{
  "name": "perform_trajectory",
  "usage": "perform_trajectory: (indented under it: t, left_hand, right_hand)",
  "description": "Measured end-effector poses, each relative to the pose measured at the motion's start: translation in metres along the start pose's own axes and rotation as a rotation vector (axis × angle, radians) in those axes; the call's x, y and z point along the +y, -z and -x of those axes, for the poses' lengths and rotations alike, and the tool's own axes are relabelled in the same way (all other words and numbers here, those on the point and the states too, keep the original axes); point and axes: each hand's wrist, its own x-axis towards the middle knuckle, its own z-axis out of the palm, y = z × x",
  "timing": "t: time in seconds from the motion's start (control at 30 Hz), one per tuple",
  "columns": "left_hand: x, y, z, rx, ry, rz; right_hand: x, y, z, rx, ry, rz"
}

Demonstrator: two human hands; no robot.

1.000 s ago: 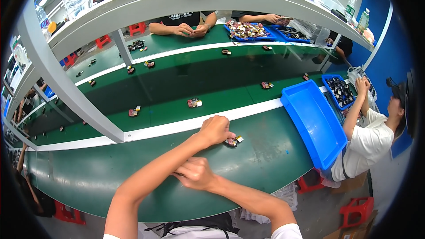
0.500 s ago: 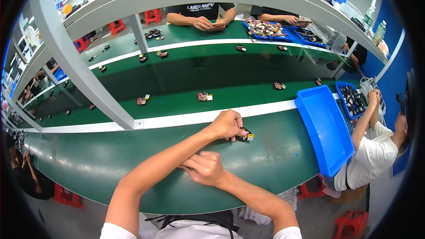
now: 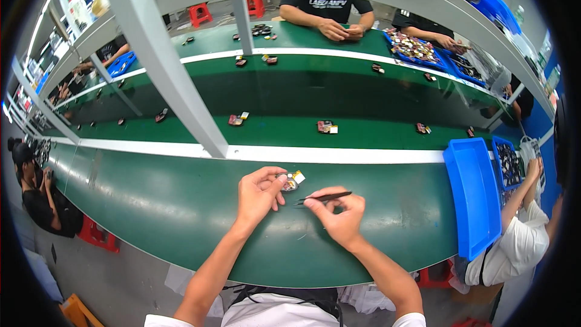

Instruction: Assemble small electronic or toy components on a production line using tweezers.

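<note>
My left hand (image 3: 258, 196) is closed on a small dark electronic assembly (image 3: 289, 185) with a white-and-yellow tab, held just above the green work surface (image 3: 181, 206). My fingers cover part of it. To its right, my right hand (image 3: 340, 213) grips a pair of black tweezers (image 3: 331, 196) between thumb and fingers. The tweezer tips point left toward the assembly, and a gap separates them from it.
A blue tray (image 3: 475, 200) stands on my right, beside a smaller blue tray (image 3: 507, 162) of dark parts and a co-worker (image 3: 511, 236). Beyond a white rail (image 3: 339, 156), similar assemblies (image 3: 327, 127) lie spaced along a green belt. A grey post (image 3: 175, 66) rises at front left.
My crossed arms have parted. The left hand has brought the assembly back left from the surface; the right hand has moved right, tweezers now visible. The whole view has turned left.
</note>
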Motion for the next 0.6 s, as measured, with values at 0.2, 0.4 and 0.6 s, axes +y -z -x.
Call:
perform_trajectory:
  t: [0.2,0.4,0.6]
  left_hand:
    - [-0.004,-0.006,0.008,0.004,0.000,0.021]
    - [-0.008,-0.015,0.017,-0.037,-0.034,0.048]
    - [-0.006,-0.026,0.024,-0.047,-0.095,-0.012]
  right_hand:
    - [-0.011,0.015,-0.010,-0.072,-0.267,-0.101]
    - [0.001,0.015,0.005,0.069,-0.242,-0.145]
    - [0.004,0.023,0.008,0.080,-0.044,0.098]
